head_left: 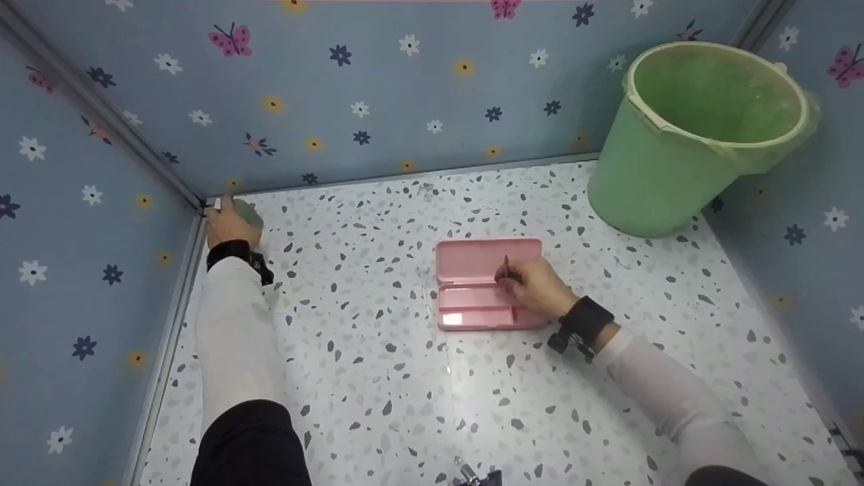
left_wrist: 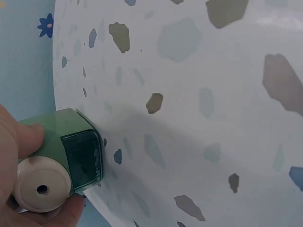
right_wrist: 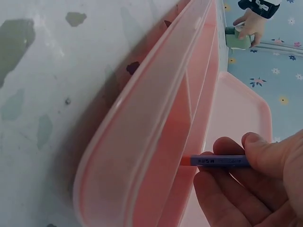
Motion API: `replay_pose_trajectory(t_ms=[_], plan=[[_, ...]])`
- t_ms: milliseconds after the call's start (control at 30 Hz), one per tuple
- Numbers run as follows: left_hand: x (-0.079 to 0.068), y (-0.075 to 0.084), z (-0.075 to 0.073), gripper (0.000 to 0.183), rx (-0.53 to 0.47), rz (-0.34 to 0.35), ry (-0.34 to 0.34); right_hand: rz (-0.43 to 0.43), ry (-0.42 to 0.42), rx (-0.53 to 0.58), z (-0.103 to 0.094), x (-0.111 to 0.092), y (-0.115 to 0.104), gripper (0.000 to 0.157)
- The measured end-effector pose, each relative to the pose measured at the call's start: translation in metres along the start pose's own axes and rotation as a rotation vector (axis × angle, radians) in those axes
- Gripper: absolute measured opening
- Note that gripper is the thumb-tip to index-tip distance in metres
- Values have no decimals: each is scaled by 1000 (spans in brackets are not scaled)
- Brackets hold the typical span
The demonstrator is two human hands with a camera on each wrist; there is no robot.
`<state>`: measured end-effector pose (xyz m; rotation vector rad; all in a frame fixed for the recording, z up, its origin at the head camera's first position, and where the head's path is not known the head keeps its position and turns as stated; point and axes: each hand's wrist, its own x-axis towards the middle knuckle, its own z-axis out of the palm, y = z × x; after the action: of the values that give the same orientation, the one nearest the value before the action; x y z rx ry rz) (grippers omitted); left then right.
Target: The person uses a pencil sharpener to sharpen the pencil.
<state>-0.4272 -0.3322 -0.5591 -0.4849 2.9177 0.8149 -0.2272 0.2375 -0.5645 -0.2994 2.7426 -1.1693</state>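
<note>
At the far left corner of the table, my left hand (head_left: 233, 226) grips a green desktop pencil sharpener (left_wrist: 52, 135). A white round face with a hole and a dark see-through drawer show on the sharpener in the left wrist view. My right hand (head_left: 540, 287) pinches a dark blue pencil (right_wrist: 218, 161) between thumb and fingers, over an open pink pencil case (head_left: 469, 260). The pencil's orange-red end points down into the case; whether it touches the bottom I cannot tell. Dividers split the case's lower half, and its lid lies folded back.
A green bin (head_left: 658, 175) with a pale rim stands at the back right. Flower-patterned walls (head_left: 385, 81) enclose the speckled white table (head_left: 364, 270) at left, back and right. At the front edge a small metal and dark object (head_left: 478, 478) is partly cut off.
</note>
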Motion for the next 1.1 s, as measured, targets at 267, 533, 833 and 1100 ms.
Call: replay_pose_trajectory(t_ms=[267, 533, 833, 1100], plan=[[-19, -11, -6, 90, 26, 19, -4, -38, 0, 8, 1, -8, -1, 12], [-65, 19, -36, 83, 105, 174, 65, -83, 20, -7, 1, -15, -8, 12], [-131, 80, -26, 62, 127, 401, 157, -137, 40, -53, -6, -19, -16, 13], [-189, 108, 14, 55, 177, 507, 41, -197, 83, -32, -11, -30, -12, 9]])
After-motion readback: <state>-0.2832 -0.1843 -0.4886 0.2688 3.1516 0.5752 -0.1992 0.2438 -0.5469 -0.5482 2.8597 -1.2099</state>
